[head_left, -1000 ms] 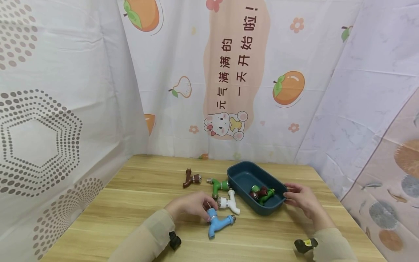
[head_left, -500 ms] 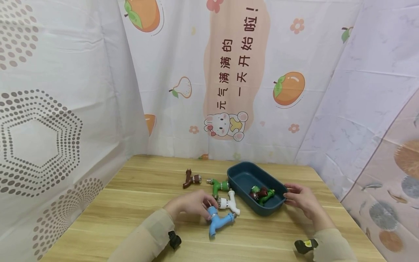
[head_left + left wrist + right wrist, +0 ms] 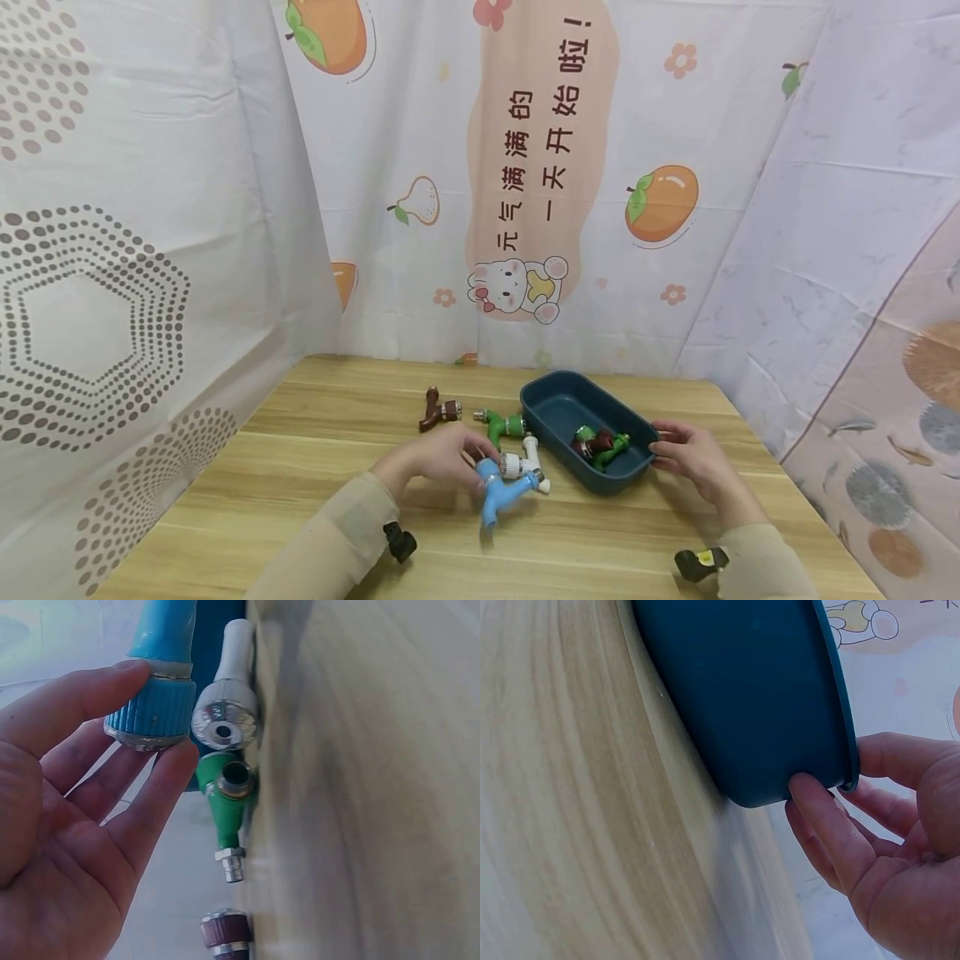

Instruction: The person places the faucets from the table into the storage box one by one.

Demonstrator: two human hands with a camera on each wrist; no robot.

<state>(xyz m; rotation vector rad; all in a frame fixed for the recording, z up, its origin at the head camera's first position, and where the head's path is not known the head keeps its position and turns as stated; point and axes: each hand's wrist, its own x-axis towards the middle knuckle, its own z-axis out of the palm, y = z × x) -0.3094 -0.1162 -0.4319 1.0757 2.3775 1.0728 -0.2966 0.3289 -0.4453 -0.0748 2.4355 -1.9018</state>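
Observation:
My left hand (image 3: 450,457) pinches a light blue plastic tap (image 3: 504,495) by its ribbed end, thumb on one side and fingers on the other. The tap hangs just above the table, spout downward, partly in front of a white tap (image 3: 516,465). Beyond lie a green tap (image 3: 498,427) and a brown tap (image 3: 435,410). At the right, my right hand (image 3: 696,460) holds the near right end of a dark teal basin (image 3: 742,697), fingers at its rim and outer wall. Inside the basin are a green tap (image 3: 617,450) and a dark red tap (image 3: 598,442).
The taps and basin rest on a wood-grain table (image 3: 322,433). A printed curtain (image 3: 405,275) hangs behind the table, with further curtains at left and right. Black wrist cameras (image 3: 401,542) are strapped over the beige sleeves (image 3: 337,542).
My left hand has raised the blue tap off the table and tilted it, so it now overlaps the white tap. The right hand and basin have stayed in place.

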